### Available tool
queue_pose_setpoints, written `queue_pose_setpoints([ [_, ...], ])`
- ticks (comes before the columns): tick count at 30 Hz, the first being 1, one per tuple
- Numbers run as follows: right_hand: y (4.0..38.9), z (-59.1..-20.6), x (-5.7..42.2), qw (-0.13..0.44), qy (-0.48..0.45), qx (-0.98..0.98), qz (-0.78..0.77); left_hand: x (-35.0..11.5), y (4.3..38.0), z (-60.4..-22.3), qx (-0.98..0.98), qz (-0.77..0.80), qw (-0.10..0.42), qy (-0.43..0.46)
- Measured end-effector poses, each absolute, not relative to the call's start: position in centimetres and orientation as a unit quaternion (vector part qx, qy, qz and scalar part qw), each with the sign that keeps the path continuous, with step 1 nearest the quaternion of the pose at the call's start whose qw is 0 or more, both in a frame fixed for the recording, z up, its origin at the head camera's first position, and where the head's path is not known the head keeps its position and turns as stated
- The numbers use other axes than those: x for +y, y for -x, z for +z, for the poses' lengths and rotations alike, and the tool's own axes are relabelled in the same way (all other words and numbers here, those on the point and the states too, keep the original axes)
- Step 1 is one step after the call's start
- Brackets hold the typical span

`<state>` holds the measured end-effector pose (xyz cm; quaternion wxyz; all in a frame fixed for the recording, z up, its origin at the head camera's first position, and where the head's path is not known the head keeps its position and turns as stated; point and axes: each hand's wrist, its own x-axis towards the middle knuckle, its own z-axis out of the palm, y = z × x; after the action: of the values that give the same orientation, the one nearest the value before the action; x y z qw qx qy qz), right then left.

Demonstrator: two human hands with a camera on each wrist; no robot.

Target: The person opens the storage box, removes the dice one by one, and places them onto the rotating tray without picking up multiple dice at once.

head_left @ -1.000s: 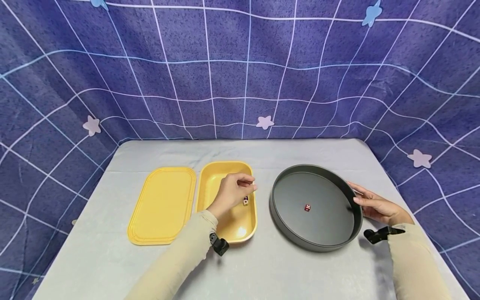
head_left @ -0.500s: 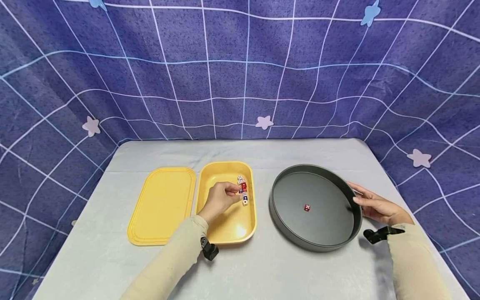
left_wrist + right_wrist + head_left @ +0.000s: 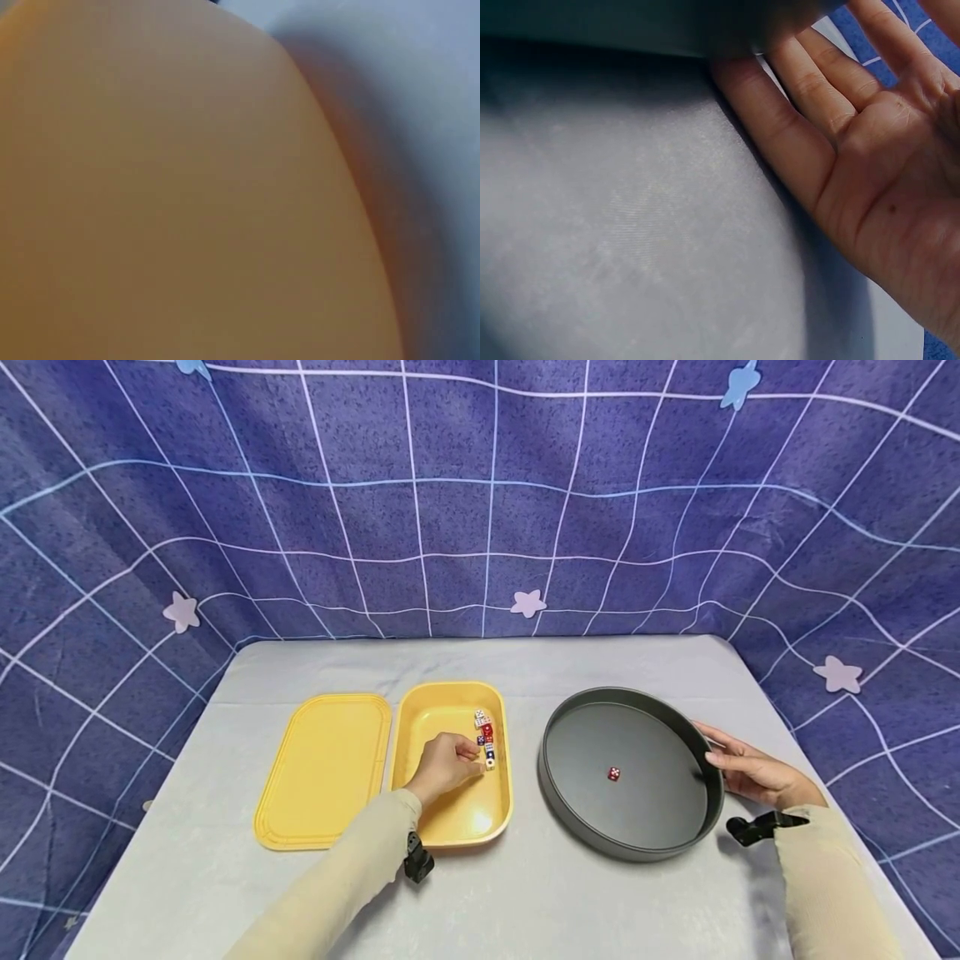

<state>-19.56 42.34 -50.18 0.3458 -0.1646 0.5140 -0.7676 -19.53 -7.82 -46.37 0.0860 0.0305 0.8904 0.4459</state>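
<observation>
My left hand (image 3: 444, 766) is inside the yellow box (image 3: 408, 710), fingers bent and thumb tip right at the near end of a row of dice. That end die (image 3: 491, 764) is white; red, blue and white dice (image 3: 488, 731) continue behind it along the right wall. Nothing shows between thumb and fingers. My right hand (image 3: 757, 774) holds the dark round pan (image 3: 577, 802) at its right side, thumb over the rim and fingers along the outer wall. In the right wrist view, the fingers (image 3: 780, 112) reach to the pan's side. One red die (image 3: 614, 773) lies in the pan.
A flat yellow lid (image 3: 326, 768) lies left of the box. All stand on a pale cloth-covered table (image 3: 480, 910). A blue gridded curtain (image 3: 450, 510) hangs behind and at both sides. The left wrist view is mostly a blurred close surface.
My left hand has drawn back left and down from above the dice, uncovering them, then its thumb has come to the near white die. The right hand and pan stay put.
</observation>
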Motion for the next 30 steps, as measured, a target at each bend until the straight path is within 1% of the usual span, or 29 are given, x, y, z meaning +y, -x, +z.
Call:
queue_pose_setpoints([
  [4, 19.6, -50.2, 42.2, 0.351, 0.158, 0.51, -0.769, -7.6, 19.6, -46.7, 0.895, 0.435, 0.085, -0.038],
  [13, 19.5, -50.0, 42.2, 0.348, 0.155, 0.517, -0.766, -7.2, 19.8, -47.4, 0.908, 0.409, 0.061, -0.074],
  [19, 19.4, -50.0, 42.1, 0.345, 0.153, 0.521, -0.766, -7.0, 19.8, -47.4, 0.91, 0.403, 0.054, -0.079],
  [30, 19.5, -50.2, 42.3, 0.343, 0.166, 0.519, -0.765, -6.9, 19.9, -47.5, 0.91, 0.405, 0.061, -0.068],
])
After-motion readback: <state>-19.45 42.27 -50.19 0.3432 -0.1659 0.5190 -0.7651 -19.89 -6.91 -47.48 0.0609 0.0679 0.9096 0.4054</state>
